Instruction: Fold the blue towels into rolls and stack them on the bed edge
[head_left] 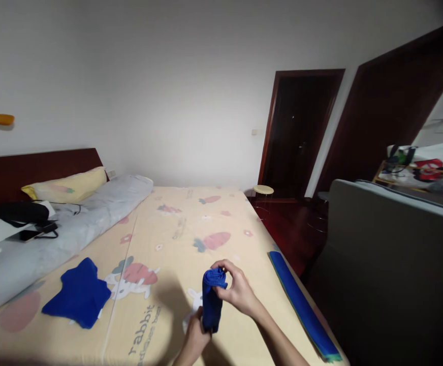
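A rolled blue cloth (pixel 211 305) stands nearly upright above the bed, its spiral end facing up. My right hand (pixel 239 288) grips the top of the roll between thumb and fingers. Lower down, my left hand (pixel 196 335) is closed around the bottom end; part of its fingers is hidden behind the roll. On the left of the bed lies a crumpled blue cloth (pixel 80 295). A long, flat-folded blue cloth (pixel 301 305) with a green edge stretches along the right side of the mattress.
The bed (pixel 176 223) has a printed yellow sheet. A grey bundled quilt (pixel 92 229), a yellow pillow (pixel 67 185) and black items (pixel 16 213) are at the left. A round stool (pixel 263 190) stands beyond the bed; a large grey panel (pixel 389 264) rises at the right.
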A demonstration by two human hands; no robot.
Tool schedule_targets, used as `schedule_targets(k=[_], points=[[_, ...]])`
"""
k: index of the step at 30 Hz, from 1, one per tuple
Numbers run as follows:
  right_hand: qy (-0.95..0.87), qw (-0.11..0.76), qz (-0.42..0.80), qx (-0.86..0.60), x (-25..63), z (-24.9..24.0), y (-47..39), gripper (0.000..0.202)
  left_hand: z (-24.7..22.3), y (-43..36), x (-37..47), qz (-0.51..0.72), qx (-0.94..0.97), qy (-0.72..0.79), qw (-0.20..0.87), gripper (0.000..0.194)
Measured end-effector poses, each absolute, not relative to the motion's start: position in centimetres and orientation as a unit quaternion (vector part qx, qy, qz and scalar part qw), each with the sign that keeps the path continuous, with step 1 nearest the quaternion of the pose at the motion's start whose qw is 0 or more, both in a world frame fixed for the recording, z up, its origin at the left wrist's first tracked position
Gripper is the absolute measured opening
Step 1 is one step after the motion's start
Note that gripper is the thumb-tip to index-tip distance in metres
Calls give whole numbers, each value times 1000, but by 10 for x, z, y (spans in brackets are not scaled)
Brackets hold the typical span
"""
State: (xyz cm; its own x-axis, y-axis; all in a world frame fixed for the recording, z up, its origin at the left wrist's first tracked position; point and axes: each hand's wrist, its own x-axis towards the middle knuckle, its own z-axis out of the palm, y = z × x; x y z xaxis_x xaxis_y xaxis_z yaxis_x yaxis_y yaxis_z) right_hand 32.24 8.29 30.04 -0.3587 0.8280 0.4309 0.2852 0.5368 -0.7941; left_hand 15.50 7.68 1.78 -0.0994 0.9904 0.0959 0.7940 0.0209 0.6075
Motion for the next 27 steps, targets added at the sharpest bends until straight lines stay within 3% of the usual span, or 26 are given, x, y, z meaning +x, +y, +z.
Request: schedule_targets(k=[5,11,15,22,27], points=[[-763,393,339,-384,322,284,63,53,-1,48,171,251,630,688,258,63],[-767,348,353,-408,327,259,69,50,-45,34,171,172,616,714,285,68],[-804,296,310,-411,343,278,80,40,-53,36,172,182,622,707,284,69],[-857,222,214,-412,416,329,165,31,-26,40,169,280,645,638,312,79],[-842,243,98,-471,468,344,224,29,-22,49,175,293,645,641,296,73]])
